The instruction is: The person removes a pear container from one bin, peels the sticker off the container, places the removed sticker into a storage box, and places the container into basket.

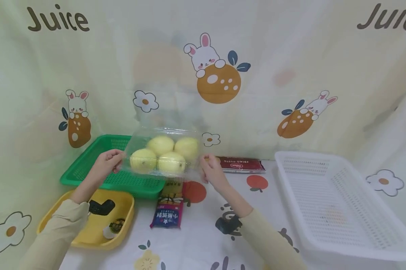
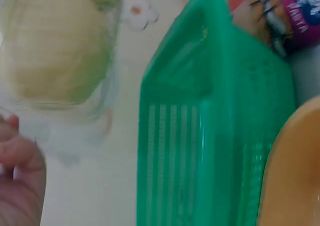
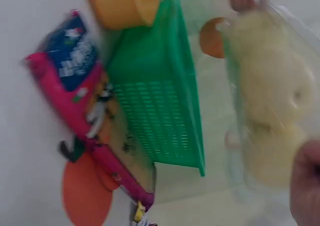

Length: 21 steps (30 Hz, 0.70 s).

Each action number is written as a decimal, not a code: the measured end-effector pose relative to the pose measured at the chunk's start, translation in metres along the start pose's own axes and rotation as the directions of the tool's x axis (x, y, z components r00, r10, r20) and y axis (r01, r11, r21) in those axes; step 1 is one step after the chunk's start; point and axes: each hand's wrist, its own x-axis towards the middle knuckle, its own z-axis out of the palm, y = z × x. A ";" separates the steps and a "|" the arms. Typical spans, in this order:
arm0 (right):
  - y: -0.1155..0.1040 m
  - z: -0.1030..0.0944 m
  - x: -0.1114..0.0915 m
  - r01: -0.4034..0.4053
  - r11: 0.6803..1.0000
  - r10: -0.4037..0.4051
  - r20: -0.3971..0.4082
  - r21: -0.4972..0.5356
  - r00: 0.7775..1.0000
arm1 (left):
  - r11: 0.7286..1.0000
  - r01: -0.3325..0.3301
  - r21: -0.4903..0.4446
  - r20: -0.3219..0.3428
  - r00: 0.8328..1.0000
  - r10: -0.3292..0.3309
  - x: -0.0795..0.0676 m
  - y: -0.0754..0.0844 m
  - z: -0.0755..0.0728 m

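A clear plastic box (image 1: 166, 131) with several yellow-green pears (image 1: 143, 160) inside is held up above the back of the table. My left hand (image 1: 109, 160) pinches its left end, and my right hand (image 1: 211, 168) pinches the right end. Behind and below the box stands a green basket (image 1: 84, 165), its right part partly hidden by the box. In the left wrist view the box shows blurred at the upper left, with my left hand (image 2: 20, 168) below it. The right wrist view has my right hand (image 3: 306, 183) at the box's end.
A yellow bin (image 1: 84, 234) at front left holds a black object (image 1: 102, 207) and a small jar-like item (image 1: 115, 227). A pasta packet (image 1: 167, 212) lies by the green basket. A dark red package (image 1: 241, 165) lies at the back, a white basket (image 1: 290, 187) at right.
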 end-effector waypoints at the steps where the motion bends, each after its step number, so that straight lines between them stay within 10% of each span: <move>1: 0.000 0.002 0.006 -0.012 0.999 0.010 0.038 0.030 0.999 | 1.000 0.001 -0.019 0.020 1.000 -0.001 0.001 -0.003 -0.006; 14: 0.006 0.033 0.045 -0.178 0.983 0.159 0.282 0.043 0.946 | 0.974 0.089 -0.208 0.212 0.976 -0.044 0.003 -0.035 -0.065; 21: 0.015 0.057 0.058 -0.278 0.952 0.225 0.324 0.126 0.919 | 0.837 0.193 -0.511 0.271 0.961 -0.056 0.002 -0.049 -0.080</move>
